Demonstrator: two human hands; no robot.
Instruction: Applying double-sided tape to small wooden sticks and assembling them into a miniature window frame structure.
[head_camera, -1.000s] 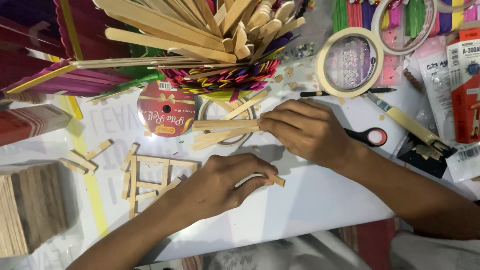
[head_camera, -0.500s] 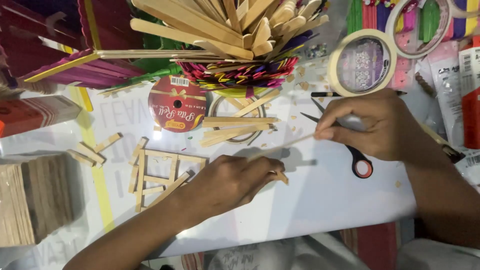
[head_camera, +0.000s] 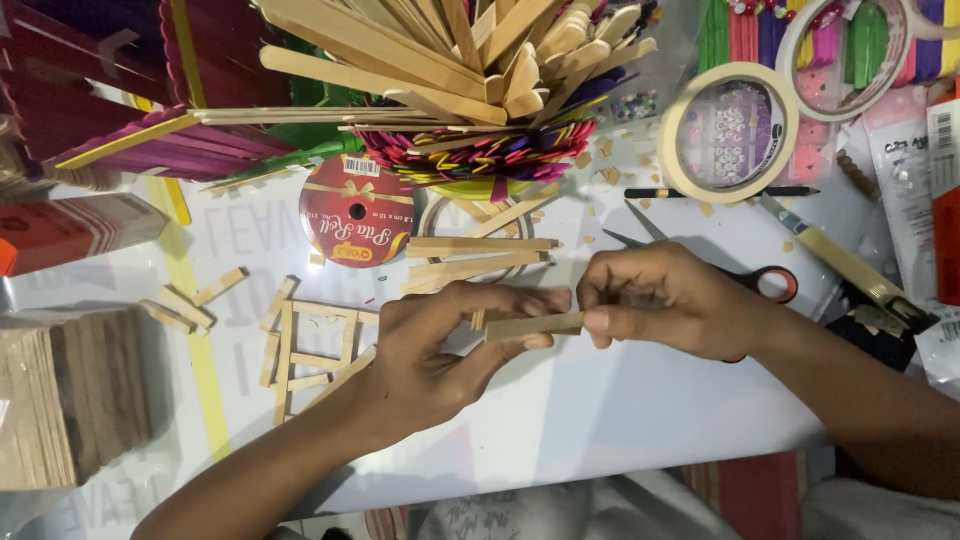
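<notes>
As fingers pinch: level stick (head_camera: 533, 325).

I see the short stick (head_camera: 533, 325) between my hands is pale bare wood, matt and smooth. The table (head_camera: 600, 400) looks like white glossy plastic sheet. The scissors (head_camera: 700, 262) have grey metal blades (handles are red and black plastic). The tape roll (head_camera: 680, 150) is matt cream paper.

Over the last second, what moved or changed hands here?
The right hand left the scissors and came in to meet the left hand; both now pinch one short wooden stick between them. Earlier the left hand held it alone. The stick frame, ribbon spool and tape roll lie as before.
</notes>
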